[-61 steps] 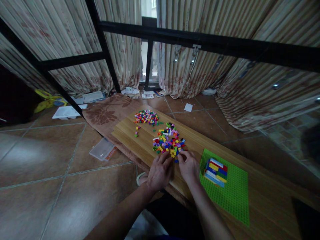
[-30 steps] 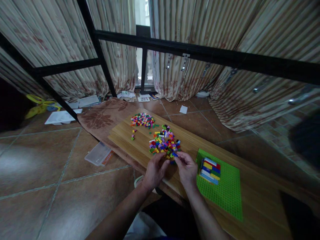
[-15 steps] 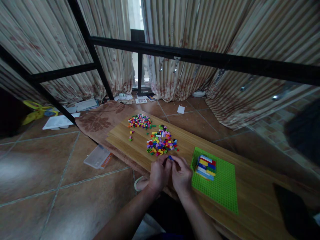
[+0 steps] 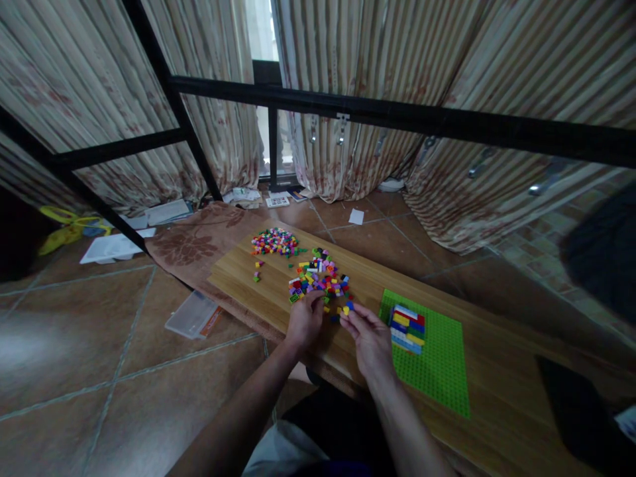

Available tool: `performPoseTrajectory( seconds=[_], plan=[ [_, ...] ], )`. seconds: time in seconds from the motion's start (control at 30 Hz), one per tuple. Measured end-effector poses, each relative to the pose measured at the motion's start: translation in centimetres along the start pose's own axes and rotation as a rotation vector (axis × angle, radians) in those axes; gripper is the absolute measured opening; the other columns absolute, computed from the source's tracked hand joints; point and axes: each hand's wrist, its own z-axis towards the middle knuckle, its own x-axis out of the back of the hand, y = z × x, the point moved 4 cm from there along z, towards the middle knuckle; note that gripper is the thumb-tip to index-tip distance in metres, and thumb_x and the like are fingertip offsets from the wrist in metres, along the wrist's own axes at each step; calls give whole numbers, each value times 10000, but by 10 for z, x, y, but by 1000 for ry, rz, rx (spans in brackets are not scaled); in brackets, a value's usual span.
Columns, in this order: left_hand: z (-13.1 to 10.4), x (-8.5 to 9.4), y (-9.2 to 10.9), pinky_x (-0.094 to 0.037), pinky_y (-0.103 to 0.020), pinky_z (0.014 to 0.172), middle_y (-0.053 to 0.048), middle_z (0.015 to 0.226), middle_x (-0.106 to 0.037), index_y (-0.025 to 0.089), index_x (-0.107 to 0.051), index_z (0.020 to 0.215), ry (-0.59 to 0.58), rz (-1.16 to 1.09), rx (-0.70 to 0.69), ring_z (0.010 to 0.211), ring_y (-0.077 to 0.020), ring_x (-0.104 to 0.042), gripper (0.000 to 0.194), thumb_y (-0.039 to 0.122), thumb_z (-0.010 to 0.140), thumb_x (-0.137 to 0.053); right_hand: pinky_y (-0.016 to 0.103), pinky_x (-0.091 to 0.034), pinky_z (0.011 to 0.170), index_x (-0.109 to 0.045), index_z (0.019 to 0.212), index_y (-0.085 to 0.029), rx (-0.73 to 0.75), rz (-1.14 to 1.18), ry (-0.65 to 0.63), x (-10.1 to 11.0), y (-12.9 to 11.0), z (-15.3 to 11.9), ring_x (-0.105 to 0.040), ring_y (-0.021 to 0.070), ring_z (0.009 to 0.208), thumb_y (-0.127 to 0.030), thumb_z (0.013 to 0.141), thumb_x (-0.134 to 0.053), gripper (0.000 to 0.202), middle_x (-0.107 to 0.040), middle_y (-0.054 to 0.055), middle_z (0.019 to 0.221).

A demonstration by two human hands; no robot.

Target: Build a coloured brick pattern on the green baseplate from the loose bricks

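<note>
My right hand (image 4: 371, 336) pinches a blue brick (image 4: 350, 305) and a yellow brick (image 4: 346, 311) together between thumb and fingers, just left of the green baseplate (image 4: 442, 368). At the near edge of a mixed pile of toy bricks (image 4: 318, 271), my left hand (image 4: 304, 323) has its fingers drawn together; whatever they hold, if anything, is hidden. A few loose bricks lie on the wood between the two hands. On the baseplate stands a block of stacked bricks (image 4: 407, 329) in white, red, yellow, blue and light blue.
A second pile of smaller bricks (image 4: 275, 242) is farther back on the wooden table (image 4: 238, 278). At the right end lies a dark flat object (image 4: 571, 404). A clear plastic lid or box (image 4: 191, 315) rests on the tiled floor. A black metal frame (image 4: 377, 109) crosses before the curtains.
The hands, together around a blue brick before, have parted. My left hand has gone to the brick pile; my right has shifted slightly right, with yellow now visible beside the blue.
</note>
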Motion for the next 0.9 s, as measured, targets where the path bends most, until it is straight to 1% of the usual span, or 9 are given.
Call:
performPoseTrajectory(
  seconds=[0.07,0.17,0.27,0.37,0.5,0.6,0.67,0.8,0.9],
  plan=[
    [4,1,5,-510,-320,842,-72,996,-716,182,-647,1112,7,31,-23,870,-190,-671,299,145,838,-532,299,-543,732,-696,914,-194,2,5,1,1,0,0,-680,148,758,-311,597,-824,361,-716,12,837],
    [-1,1,15,-521,-301,791,-76,999,-711,176,-628,1151,-15,-27,-45,818,-180,-670,311,192,855,-536,317,-544,741,-697,962,-205,26,-16,-11,2,1,-1,-677,157,782,-325,605,-817,395,-710,16,883],
    [-18,-5,22,-516,-259,711,-55,903,-712,175,-666,1046,-114,-148,-80,740,-161,-651,247,298,878,-533,342,-534,790,-706,955,-217,49,-71,-13,4,4,-3,-666,171,839,-347,616,-802,375,-713,18,918],
    [-35,-10,24,-500,-234,705,-43,838,-702,170,-695,915,-204,-222,-89,758,-156,-638,209,303,871,-540,366,-515,842,-714,934,-215,43,-146,-18,6,10,-9,-659,195,895,-377,628,-785,353,-723,29,939],
    [-47,-7,20,-489,-241,724,-39,824,-689,170,-694,874,-187,-189,-61,769,-155,-627,183,242,861,-526,367,-510,833,-717,919,-193,36,-294,-80,7,13,-15,-661,214,886,-431,666,-744,348,-730,53,934],
    [-50,-5,19,-476,-241,708,-35,817,-673,175,-676,868,-190,-81,-76,767,-153,-615,166,205,850,-514,340,-517,751,-717,871,-183,49,-445,-92,8,14,-16,-659,207,794,-454,683,-717,330,-730,51,859],
    [-51,-5,17,-466,-237,677,-29,781,-659,173,-659,842,-200,-42,-64,734,-147,-604,167,199,852,-495,323,-516,707,-714,860,-182,55,-489,-87,8,17,-15,-655,203,765,-459,689,-708,326,-728,50,844],
    [-51,-8,10,-454,-226,641,-12,725,-634,173,-619,778,-190,-80,-5,685,-135,-586,165,195,849,-473,313,-516,693,-705,871,-172,9,-402,-46,9,31,-12,-661,198,767,-460,670,-727,353,-725,54,846],
    [-52,-6,5,-451,-222,645,-11,736,-637,171,-608,782,-132,-96,41,691,-133,-589,155,186,848,-469,301,-515,656,-690,890,-167,-12,-295,67,12,38,-8,-653,177,701,-458,645,-743,384,-714,35,777]
  ],
)
